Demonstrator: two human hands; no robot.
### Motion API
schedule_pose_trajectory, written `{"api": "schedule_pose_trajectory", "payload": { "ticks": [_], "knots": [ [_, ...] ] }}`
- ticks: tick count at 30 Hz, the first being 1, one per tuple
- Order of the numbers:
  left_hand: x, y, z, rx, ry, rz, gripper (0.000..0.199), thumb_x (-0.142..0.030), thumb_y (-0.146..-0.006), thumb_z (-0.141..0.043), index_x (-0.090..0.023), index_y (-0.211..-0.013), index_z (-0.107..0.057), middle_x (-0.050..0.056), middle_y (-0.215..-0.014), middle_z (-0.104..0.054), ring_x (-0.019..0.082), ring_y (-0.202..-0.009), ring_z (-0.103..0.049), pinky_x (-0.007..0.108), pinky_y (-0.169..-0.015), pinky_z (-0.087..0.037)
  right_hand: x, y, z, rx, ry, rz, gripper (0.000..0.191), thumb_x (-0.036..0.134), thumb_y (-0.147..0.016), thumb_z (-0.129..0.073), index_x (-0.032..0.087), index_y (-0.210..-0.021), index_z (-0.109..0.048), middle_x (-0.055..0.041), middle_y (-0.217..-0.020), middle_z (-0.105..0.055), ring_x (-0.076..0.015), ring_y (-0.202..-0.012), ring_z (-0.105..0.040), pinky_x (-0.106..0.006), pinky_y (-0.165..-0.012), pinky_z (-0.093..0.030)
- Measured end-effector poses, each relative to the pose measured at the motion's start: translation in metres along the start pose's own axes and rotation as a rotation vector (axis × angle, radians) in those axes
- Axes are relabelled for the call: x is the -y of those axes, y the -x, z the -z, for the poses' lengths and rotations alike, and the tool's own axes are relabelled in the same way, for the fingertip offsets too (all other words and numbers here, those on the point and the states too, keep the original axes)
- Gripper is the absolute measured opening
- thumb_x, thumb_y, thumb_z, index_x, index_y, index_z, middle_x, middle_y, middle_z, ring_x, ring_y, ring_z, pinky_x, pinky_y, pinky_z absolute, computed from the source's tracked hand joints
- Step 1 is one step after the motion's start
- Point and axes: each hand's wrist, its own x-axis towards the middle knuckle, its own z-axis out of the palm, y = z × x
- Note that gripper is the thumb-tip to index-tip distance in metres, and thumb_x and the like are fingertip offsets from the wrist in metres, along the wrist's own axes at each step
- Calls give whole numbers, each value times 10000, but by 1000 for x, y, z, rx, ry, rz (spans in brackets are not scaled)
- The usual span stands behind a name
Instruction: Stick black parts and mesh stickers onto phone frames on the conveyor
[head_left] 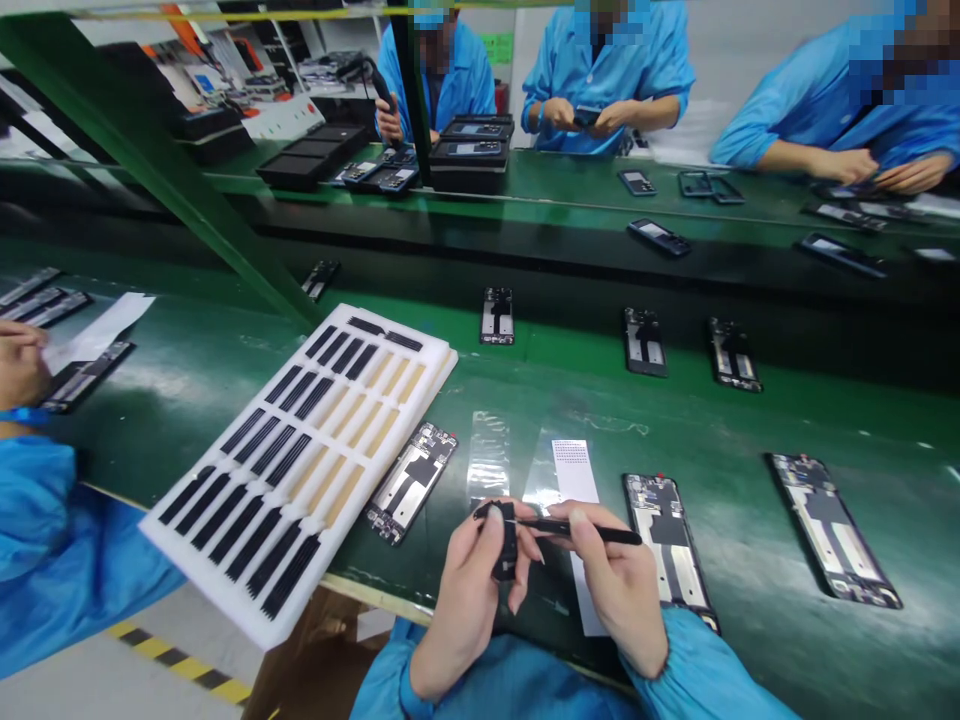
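Observation:
My left hand (474, 580) pinches a small black part (506, 545) above the front edge of the green bench. In my right hand (619, 580) is a pair of black tweezers (611, 532), its tip at the top of the black part. Beneath my hands lie a white label sheet (571, 465) and a clear film strip (489, 455). An open phone frame (414, 480) rests to the left of my hands, and another phone frame (667, 540) is just right of my right hand.
A white foam tray (442, 385) with black strips sits at the left. Another phone frame (832, 530) lies at the right; several more line the bench behind. A slanted green beam (165, 170) crosses the upper left. Co-workers in blue sit opposite and at the left.

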Motion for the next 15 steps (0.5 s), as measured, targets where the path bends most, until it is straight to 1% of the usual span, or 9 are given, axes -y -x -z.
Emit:
{"api": "schedule_pose_trajectory", "payload": {
  "ticks": [3, 6, 7, 8, 10, 11, 12, 13, 15],
  "knots": [
    [2, -1, -1, -6, -24, 1, 319, -383, -881, -677, -104, -1036, -676, 40, -724, -636, 92, -520, -496, 177, -393, -368, 3, 4, -3, -34, 81, 37, 326, 448, -979, -570, 211, -965, -793, -95, -961, -785, -247, -863, -759, -341, -779, -635],
    [3, -4, -3, -36, -16, -3, 317, -378, -885, -656, -105, -1046, -665, 37, -713, -631, 96, -505, -483, 188, -389, -360, 13, 6, 4, -27, 122, 96, 303, 438, -965, -591, 220, -919, -797, -94, -928, -793, -266, -867, -761, -348, -754, -637],
    [3, -6, -2, -59, -23, -18, 324, -382, -888, -650, -110, -1064, -654, 36, -728, -632, 94, -505, -477, 191, -392, -360, 17, 2, 11, -62, 128, 121, 289, 439, -954, -608, 225, -903, -795, -92, -915, -794, -270, -864, -761, -355, -751, -637],
    [2, -8, -2, -91, -40, -47, 329, -387, -897, -640, -121, -1090, -638, 34, -754, -632, 91, -508, -470, 193, -397, -359, 20, -5, 20, -124, 129, 139, 281, 445, -947, -619, 227, -899, -790, -91, -898, -795, -270, -846, -762, -361, -743, -637],
    [-2, -17, 2, -160, -150, -151, 315, -392, -937, -590, -154, -1143, -595, 24, -816, -629, 83, -517, -463, 198, -424, -377, 21, -32, 43, -292, 118, 142, 301, 473, -946, -618, 217, -911, -772, -90, -853, -792, -250, -765, -760, -356, -691, -633],
    [-5, -23, 4, -184, -267, -220, 297, -388, -969, -541, -172, -1172, -567, 21, -846, -628, 83, -528, -471, 202, -448, -397, 18, -50, 55, -342, 107, 110, 337, 497, -955, -597, 202, -926, -757, -91, -812, -788, -233, -712, -755, -333, -630, -625],
    [-8, -31, 6, -178, -463, -297, 287, -370, -1006, -466, -182, -1213, -532, 22, -871, -630, 88, -543, -492, 210, -483, -429, 13, -70, 67, -340, 84, 79, 364, 524, -937, -616, 183, -917, -742, -97, -798, -783, -225, -703, -752, -302, -576, -607],
    [-11, -40, 7, -146, -708, -375, 293, -339, -1035, -385, -186, -1259, -495, 28, -894, -638, 99, -571, -526, 223, -535, -469, 5, -90, 78, -302, 60, 45, 399, 556, -899, -653, 164, -890, -727, -103, -778, -778, -210, -665, -741, -275, -530, -584],
    [-15, -61, 5, -9, -1263, -500, 348, -234, -1047, -278, -173, -1354, -429, 62, -963, -666, 136, -706, -620, 260, -669, -530, -12, -126, 91, -182, 13, -45, 502, 638, -796, -720, 138, -832, -698, -110, -685, -758, -191, -567, -711, -253, -463, -551]
  ]
}}
